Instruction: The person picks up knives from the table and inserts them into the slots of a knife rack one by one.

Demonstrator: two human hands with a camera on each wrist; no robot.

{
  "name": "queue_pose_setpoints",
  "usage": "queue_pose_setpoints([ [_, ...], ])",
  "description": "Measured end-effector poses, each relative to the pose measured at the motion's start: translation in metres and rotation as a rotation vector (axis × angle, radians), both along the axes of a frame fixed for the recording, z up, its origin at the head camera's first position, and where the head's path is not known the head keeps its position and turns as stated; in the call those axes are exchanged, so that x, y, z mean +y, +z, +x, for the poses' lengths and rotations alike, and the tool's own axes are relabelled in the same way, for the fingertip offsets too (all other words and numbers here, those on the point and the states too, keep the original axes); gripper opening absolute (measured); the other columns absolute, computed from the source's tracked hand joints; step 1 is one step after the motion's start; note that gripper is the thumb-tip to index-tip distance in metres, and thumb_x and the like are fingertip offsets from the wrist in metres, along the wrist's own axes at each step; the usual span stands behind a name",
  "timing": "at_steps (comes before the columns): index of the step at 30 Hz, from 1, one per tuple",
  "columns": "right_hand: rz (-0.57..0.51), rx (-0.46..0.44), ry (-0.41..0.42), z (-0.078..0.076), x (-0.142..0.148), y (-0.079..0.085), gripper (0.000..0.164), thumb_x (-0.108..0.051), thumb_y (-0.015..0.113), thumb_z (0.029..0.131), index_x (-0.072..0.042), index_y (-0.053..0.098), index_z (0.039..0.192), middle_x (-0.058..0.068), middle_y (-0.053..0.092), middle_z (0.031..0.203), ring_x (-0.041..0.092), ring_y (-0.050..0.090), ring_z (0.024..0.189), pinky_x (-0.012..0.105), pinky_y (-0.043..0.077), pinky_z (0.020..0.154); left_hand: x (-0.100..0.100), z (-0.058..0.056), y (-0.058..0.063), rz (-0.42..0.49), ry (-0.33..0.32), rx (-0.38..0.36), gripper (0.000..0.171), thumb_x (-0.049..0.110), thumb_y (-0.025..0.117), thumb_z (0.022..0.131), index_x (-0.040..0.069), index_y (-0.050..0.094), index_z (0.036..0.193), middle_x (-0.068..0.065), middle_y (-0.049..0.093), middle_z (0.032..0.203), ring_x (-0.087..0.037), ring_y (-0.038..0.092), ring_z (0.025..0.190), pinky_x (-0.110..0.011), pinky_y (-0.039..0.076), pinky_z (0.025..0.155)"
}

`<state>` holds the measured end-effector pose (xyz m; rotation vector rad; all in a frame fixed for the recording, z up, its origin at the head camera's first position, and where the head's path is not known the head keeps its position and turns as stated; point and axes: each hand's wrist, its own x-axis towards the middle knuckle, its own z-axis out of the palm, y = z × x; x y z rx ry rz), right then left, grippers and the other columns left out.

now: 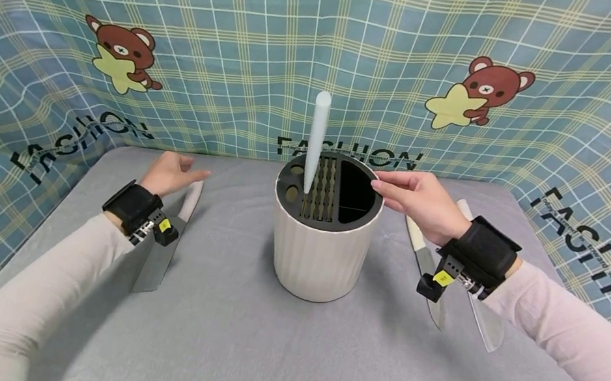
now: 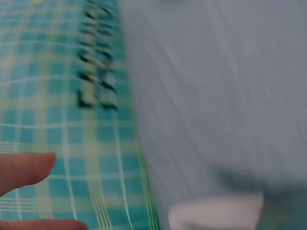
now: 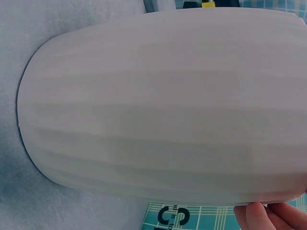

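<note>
A round white ribbed knife holder [image 1: 318, 261] with a black slotted top stands mid-table. One white-handled utensil [image 1: 317, 133] stands upright in its slots; the part below the handle is hidden inside. At the holder's right rim, my right hand [image 1: 419, 201] pinches the edge, thumb over the rim and fingers against the outer wall. In the right wrist view those fingers [image 3: 261, 218] touch the side near the top. My left hand [image 1: 168, 173] hovers near the handle of a cleaver [image 1: 160, 261], thumb stretched out, holding nothing.
Right of the holder lie a knife with a cream handle [image 1: 415, 233] and another white-handled blade [image 1: 484, 319], partly under my right wrist. A grey cloth [image 1: 234, 351] covers the table. Behind hangs a checked curtain [image 1: 228, 73].
</note>
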<state>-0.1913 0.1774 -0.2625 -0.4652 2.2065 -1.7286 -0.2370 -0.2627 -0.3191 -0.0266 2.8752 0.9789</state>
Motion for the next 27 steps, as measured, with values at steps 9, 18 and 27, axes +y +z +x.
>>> queue_pose_setpoints([
  [9,0.011,0.003,0.004,0.000,0.001,0.000,0.048,-0.012,0.050,0.102,0.011,0.038,0.143,0.022,0.037,0.151,0.032,0.037,0.139,0.032,0.041,0.116,-0.012,-0.023,-0.014,-0.285,0.016,-0.066,0.042,0.030,0.063,0.093,-0.008,0.057,0.077,-0.021,0.050,0.068,-0.031,0.046,0.061,-0.036,0.045,0.054],
  [18,0.017,0.004,-0.006,-0.001,0.000,0.001,0.048,-0.012,0.050,0.102,0.011,0.039,0.143,0.022,0.037,0.151,0.032,0.038,0.138,0.035,0.041,0.116,-0.005,-0.030,-0.026,-0.372,0.058,-0.106,0.037,0.029,0.069,0.089,-0.005,0.054,0.082,-0.012,0.048,0.070,-0.025,0.048,0.065,-0.031,0.042,0.053],
  [27,0.013,0.004,0.002,-0.002,0.001,0.000,0.048,-0.012,0.050,0.102,0.010,0.039,0.143,0.022,0.037,0.151,0.032,0.039,0.138,0.033,0.042,0.116,0.004,-0.030,-0.032,-0.410,0.038,-0.123,0.053,0.027,0.070,0.088,-0.016,0.056,0.117,-0.033,0.058,0.115,-0.045,0.058,0.103,-0.054,0.057,0.086],
])
